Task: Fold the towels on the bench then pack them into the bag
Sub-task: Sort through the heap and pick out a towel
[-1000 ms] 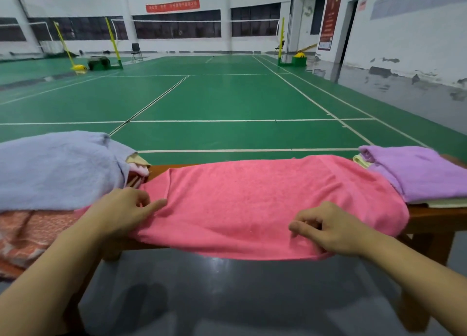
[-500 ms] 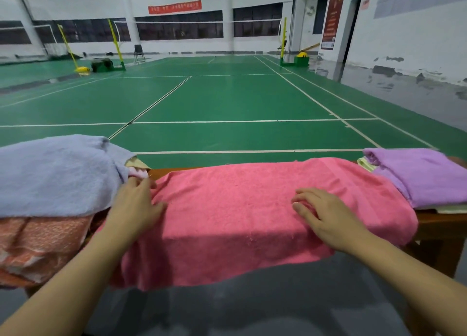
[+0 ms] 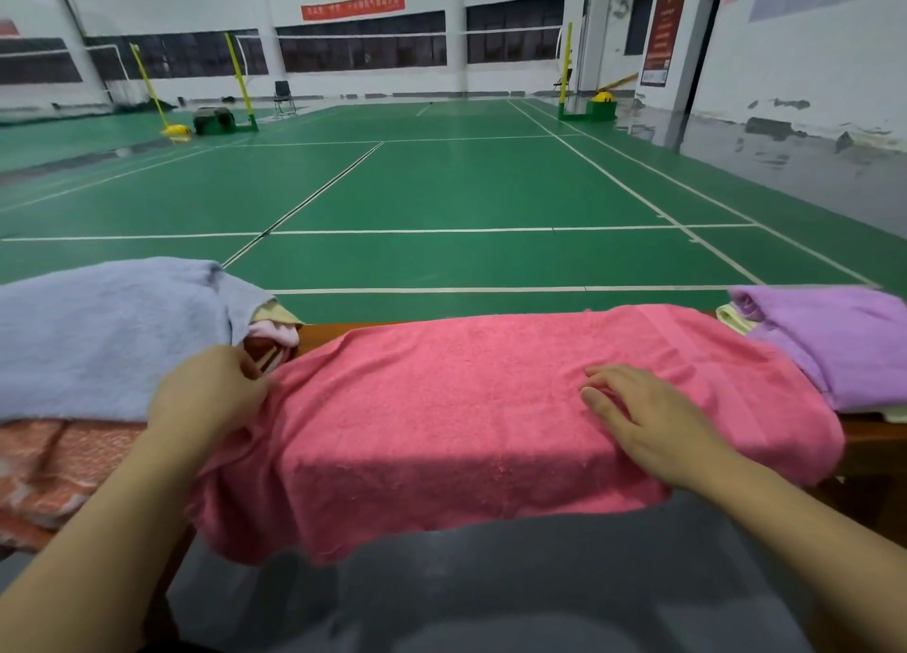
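Green badminton courts fill the background, and at the bottom of the frame the wooden surface (image 3: 324,331) carries one pink towel (image 3: 491,407) spread across the middle, unfolded, front edge hanging over. Left hand (image 3: 206,397) pinches the towel's left end; right hand (image 3: 648,421) lies flat on it, grip released. Left: one blue towel (image 3: 108,333) on an orange one (image 3: 54,471). Right: one purple towel (image 3: 834,338), seemingly folded. No bag in view, so packing looks undone.

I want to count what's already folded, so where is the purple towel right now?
In the head view, the purple towel lies at the right end of the bench, on a pale yellow towel and overlapping the pink towel's right end.
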The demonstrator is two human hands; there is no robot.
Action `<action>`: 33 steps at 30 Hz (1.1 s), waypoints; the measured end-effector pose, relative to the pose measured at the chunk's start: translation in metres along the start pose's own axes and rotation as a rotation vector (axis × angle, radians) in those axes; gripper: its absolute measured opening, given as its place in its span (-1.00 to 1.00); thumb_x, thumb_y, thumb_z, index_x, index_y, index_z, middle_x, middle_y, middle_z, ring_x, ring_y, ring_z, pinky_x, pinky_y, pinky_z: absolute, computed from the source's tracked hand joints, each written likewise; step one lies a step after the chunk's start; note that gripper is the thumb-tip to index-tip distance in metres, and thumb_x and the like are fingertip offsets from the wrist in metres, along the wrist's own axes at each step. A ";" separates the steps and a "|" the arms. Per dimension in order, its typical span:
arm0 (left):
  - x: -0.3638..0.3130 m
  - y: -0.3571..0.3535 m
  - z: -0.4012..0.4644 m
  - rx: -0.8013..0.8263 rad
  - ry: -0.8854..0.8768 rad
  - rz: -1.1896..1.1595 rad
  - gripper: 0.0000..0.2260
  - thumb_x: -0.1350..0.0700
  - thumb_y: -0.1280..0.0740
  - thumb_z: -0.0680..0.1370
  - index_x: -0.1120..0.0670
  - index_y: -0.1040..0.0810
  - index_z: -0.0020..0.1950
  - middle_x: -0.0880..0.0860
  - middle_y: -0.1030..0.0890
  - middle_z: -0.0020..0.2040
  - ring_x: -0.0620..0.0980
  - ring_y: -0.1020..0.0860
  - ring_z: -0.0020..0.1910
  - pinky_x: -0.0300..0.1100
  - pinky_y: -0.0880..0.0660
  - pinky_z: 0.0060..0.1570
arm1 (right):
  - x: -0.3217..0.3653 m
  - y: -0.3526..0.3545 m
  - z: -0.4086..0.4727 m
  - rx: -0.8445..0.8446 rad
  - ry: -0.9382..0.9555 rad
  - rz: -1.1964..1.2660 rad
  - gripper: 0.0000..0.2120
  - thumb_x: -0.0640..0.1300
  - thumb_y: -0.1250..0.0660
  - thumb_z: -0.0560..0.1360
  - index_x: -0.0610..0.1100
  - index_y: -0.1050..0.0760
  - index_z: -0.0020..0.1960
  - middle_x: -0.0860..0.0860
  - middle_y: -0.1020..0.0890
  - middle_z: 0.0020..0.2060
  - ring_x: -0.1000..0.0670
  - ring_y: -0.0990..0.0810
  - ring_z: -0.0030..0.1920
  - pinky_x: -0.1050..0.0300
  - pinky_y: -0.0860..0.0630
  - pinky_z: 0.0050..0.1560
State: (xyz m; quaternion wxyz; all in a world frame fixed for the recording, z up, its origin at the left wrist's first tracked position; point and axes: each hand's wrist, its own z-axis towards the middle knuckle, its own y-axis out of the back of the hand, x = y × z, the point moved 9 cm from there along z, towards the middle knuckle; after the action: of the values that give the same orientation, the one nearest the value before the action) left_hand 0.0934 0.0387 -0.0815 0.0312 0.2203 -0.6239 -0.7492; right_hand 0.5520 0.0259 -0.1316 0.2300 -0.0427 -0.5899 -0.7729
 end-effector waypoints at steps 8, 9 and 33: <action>-0.004 -0.017 0.017 0.008 -0.006 -0.663 -0.79 -0.03 -0.32 0.64 0.10 -0.50 -0.03 0.18 -0.69 -0.14 0.23 -0.68 -0.13 0.25 -0.60 0.04 | 0.008 0.001 0.003 0.026 -0.056 -0.084 -0.38 0.42 0.09 0.56 0.06 -0.51 0.24 0.13 -0.57 0.22 0.10 -0.50 0.22 -0.04 -0.46 0.32; -0.008 -0.014 0.022 -0.036 -0.048 -0.549 -0.79 -0.06 -0.31 0.64 0.08 -0.49 -0.02 0.13 -0.67 -0.10 0.21 -0.64 -0.08 0.18 -0.56 0.07 | 0.009 0.000 0.005 0.025 -0.063 -0.109 -0.34 0.45 0.11 0.54 0.08 -0.50 0.30 0.12 -0.55 0.28 0.08 -0.49 0.27 -0.08 -0.43 0.38; -0.087 -0.084 0.132 -0.074 -0.260 0.003 -0.57 -0.06 -0.16 0.66 0.14 -0.37 0.47 0.30 -0.53 0.35 0.33 -0.51 0.30 0.17 -0.43 0.32 | -0.012 -0.041 0.042 0.359 -0.359 -0.283 -0.18 0.60 0.27 0.42 0.30 0.22 0.60 0.15 0.24 0.61 -0.18 0.27 0.62 -0.49 0.33 0.46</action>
State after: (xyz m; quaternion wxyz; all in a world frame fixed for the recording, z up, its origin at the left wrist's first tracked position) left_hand 0.1420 0.2069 -0.1191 -0.0408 0.1192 -0.5948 -0.7939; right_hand 0.5373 0.0763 -0.1594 0.0155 -0.0547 -0.7486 -0.6606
